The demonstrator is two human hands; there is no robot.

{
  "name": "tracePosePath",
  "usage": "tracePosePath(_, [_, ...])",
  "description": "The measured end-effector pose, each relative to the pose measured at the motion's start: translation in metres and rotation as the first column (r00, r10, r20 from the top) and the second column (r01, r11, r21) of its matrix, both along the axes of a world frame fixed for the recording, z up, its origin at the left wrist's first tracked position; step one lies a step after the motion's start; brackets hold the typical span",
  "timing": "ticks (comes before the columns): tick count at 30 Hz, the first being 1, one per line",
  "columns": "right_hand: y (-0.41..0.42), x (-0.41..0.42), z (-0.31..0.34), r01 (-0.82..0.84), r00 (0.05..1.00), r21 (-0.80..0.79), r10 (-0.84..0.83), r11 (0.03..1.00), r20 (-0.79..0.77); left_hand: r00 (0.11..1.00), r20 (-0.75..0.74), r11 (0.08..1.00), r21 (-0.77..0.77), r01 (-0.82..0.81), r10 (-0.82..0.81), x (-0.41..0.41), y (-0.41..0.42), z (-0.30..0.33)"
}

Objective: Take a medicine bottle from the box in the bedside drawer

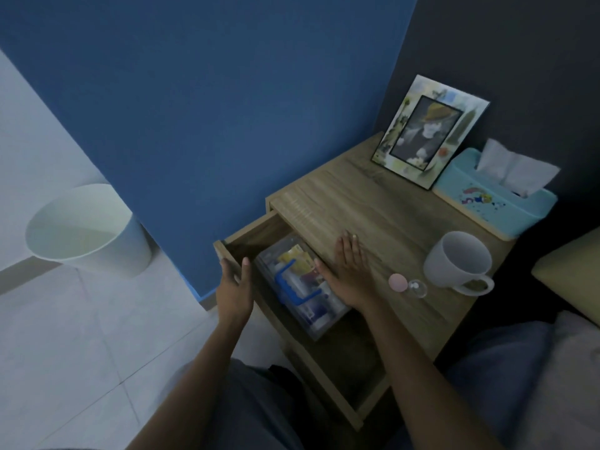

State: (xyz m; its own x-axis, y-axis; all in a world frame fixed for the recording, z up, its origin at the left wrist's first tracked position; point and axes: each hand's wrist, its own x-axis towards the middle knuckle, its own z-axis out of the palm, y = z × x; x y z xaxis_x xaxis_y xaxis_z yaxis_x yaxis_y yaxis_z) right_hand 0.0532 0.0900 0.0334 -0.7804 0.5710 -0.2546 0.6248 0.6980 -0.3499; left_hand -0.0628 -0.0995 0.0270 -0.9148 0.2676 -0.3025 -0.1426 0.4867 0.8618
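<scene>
The wooden bedside drawer point(246, 235) stands pulled out toward the left. Inside it lies a clear plastic box point(324, 323) with a blue handle point(287, 279); packets and small containers show through its lid, and no single medicine bottle can be picked out. My left hand point(235, 287) hovers over the drawer's front panel, fingers apart, holding nothing. My right hand point(349, 271) rests flat, fingers spread, on the bedside table top point(373, 203), right beside the box.
On the table top stand a white mug point(457, 259), a pink round lid point(397, 282), a small clear dome point(417, 288), a photo frame point(428, 131) and a blue tissue box point(493, 196). A white waste bin point(87, 228) sits on the floor at left. Bedding lies at right.
</scene>
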Motion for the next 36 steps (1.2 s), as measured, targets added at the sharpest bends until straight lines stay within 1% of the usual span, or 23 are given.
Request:
tracePosePath(5, [0.000,0.000,0.002,-0.004,1.000,-0.016,0.004,1.000,0.004,0.991,-0.021,0.988,0.078,0.135,-0.133,-0.007,0.019,-0.003])
tracePosePath(9, [0.000,0.001,0.002,-0.011,1.000,-0.001,0.011,1.000,-0.003,0.982,0.042,0.979,0.086,0.182,-0.186,-0.016,0.038,-0.009])
tracePosePath(13, [0.000,0.001,0.001,-0.007,1.000,-0.013,0.007,1.000,-0.004,0.971,0.063,0.968,0.117,0.221,-0.230,-0.024,0.056,-0.008])
tracePosePath(16, [-0.001,-0.002,0.000,0.005,1.000,0.024,-0.005,1.000,0.005,0.958,0.060,0.953,0.134,0.272,-0.282,-0.031,0.067,-0.008])
tracePosePath(20, [0.000,-0.002,-0.002,-0.002,1.000,0.050,0.002,0.999,0.016,0.927,0.043,0.926,0.092,0.367,-0.372,-0.039,0.078,-0.008])
tracePosePath(26, [0.002,-0.003,-0.006,-0.015,0.999,0.069,0.012,0.997,0.040,0.880,0.046,0.880,0.077,0.468,-0.473,-0.047,0.092,-0.006])
tracePosePath(28, [0.003,-0.003,-0.007,-0.019,0.999,0.082,0.016,0.996,0.040,0.872,0.056,0.874,0.037,0.485,-0.486,-0.049,0.095,-0.005])
tracePosePath(31, [0.003,-0.003,-0.007,-0.017,0.999,0.072,0.014,0.997,0.036,0.879,0.081,0.883,0.024,0.469,-0.469,-0.053,0.097,-0.004])
tracePosePath(32, [0.004,-0.002,-0.007,-0.016,0.999,0.067,0.013,0.998,0.045,0.874,0.076,0.877,0.001,0.481,-0.480,-0.053,0.096,-0.001])
tracePosePath(36, [0.003,-0.005,-0.002,-0.011,0.998,0.014,0.010,1.000,0.060,0.799,0.027,0.789,-0.141,0.599,-0.601,-0.049,0.086,0.013])
